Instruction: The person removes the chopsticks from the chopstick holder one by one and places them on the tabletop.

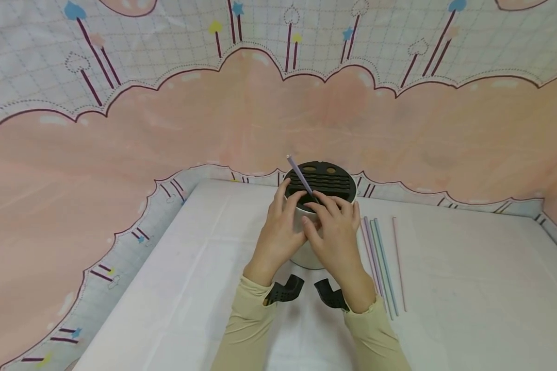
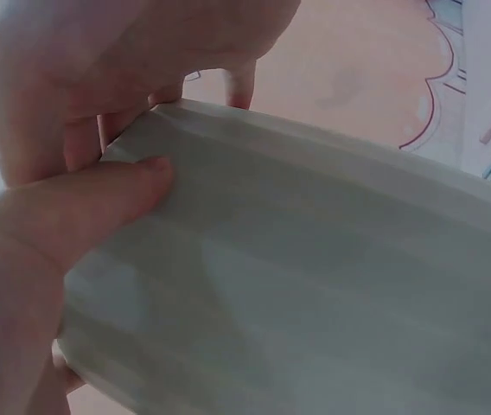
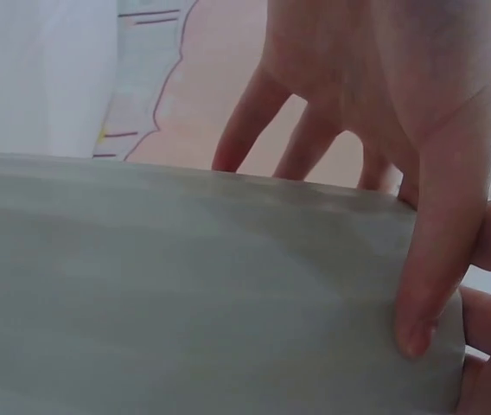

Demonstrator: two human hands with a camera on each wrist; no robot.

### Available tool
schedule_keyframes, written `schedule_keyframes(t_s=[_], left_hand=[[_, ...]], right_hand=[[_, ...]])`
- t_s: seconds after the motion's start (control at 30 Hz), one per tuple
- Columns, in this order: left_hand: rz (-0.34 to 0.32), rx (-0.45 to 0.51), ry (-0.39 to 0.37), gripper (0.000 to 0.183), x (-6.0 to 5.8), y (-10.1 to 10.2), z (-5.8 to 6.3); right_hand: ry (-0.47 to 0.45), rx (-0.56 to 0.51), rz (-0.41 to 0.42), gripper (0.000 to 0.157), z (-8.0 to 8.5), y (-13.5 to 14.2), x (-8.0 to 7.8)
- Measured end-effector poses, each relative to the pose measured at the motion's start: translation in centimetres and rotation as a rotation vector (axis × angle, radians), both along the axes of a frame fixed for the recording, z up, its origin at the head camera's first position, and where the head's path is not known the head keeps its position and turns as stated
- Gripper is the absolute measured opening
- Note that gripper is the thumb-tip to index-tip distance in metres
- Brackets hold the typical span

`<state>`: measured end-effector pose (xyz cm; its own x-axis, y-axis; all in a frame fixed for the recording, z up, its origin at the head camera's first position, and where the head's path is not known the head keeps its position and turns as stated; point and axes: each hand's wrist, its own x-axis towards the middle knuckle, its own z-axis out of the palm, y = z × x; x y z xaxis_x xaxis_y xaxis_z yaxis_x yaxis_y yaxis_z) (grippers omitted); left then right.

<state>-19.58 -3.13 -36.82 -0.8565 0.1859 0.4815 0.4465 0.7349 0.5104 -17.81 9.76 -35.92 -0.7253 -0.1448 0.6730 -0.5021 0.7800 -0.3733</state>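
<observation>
A round white container (image 1: pixel 308 257) with a black slotted top (image 1: pixel 334 183) stands on the table in the head view. My left hand (image 1: pixel 278 232) grips its near left rim, thumb on the outer wall (image 2: pixel 271 259) and fingers over the edge. On the near right, my right hand (image 1: pixel 335 234) holds the rim likewise; its thumb lies flat against the wall in the right wrist view. A purple stick (image 1: pixel 299 172) leans up and left out of the top, its lower end hidden by my right fingers. The hands are close together at the front.
Right of the container, several thin pastel sticks (image 1: pixel 385 268) lie side by side on the white table (image 1: pixel 469 278). A pink stick (image 1: pixel 399 265) lies slightly apart. A patterned pink cloth (image 1: pixel 204 123) rises behind the table. Black wrist mounts (image 1: pixel 287 289) sit below both hands.
</observation>
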Motion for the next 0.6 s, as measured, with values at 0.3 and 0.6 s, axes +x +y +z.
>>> schedule_keyframes(t_s=[0.3, 0.6], left_hand=[[-0.004, -0.004, 0.004, 0.057, -0.2, 0.1, 0.3], [-0.001, -0.016, 0.01, 0.057, -0.5, 0.3, 0.3]], right_hand=[[0.019, -0.013, -0.024, 0.024, 0.2, -0.5, -0.6], [0.011, -0.046, -0.022, 0.021, 0.2, -0.1, -1.1]])
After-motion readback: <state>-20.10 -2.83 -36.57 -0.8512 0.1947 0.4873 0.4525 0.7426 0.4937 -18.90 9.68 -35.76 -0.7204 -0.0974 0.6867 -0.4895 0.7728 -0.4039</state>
